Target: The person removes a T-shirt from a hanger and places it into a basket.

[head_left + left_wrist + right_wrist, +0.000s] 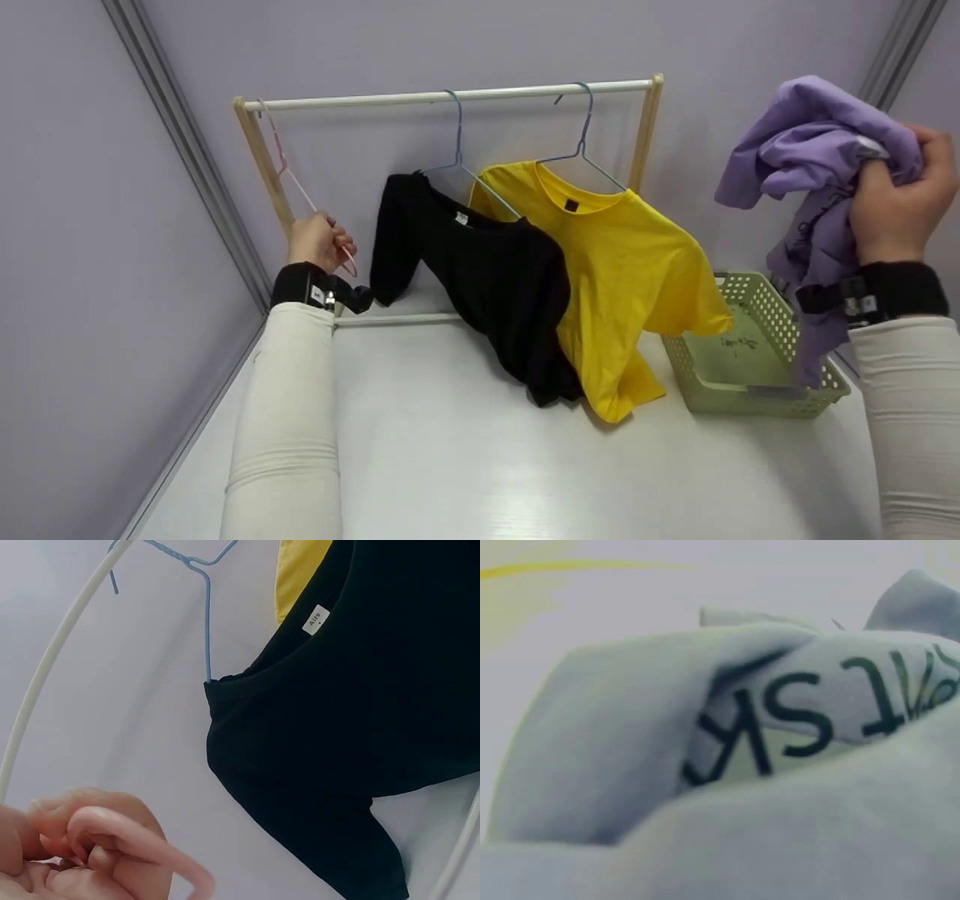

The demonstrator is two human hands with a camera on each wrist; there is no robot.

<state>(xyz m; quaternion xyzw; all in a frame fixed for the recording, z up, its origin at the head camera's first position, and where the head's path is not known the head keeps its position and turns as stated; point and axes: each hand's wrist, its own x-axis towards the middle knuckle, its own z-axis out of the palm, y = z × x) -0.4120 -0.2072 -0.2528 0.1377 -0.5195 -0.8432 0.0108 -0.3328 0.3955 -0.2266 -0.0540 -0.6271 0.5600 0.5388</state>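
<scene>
My left hand (319,240) grips a pink hanger (300,187), whose hook is on the left end of the rack's white bar (360,100). The hanger's curved end (127,832) pokes out past the fingers in the left wrist view. At the far right, my right hand (904,199) holds up a bunched purple shirt (817,150) with dark lettering. Its lower part hangs down over a green basket (772,397). Folds of that shirt (592,727) fill most of the right wrist view and hide the fingers there.
A black shirt (480,262) hangs on a blue hanger (459,135) mid-bar. Right beside it, a yellow shirt (637,262) hangs on another blue hanger (583,127). Wooden posts (646,135) support the bar, and the white table (450,465) lies below.
</scene>
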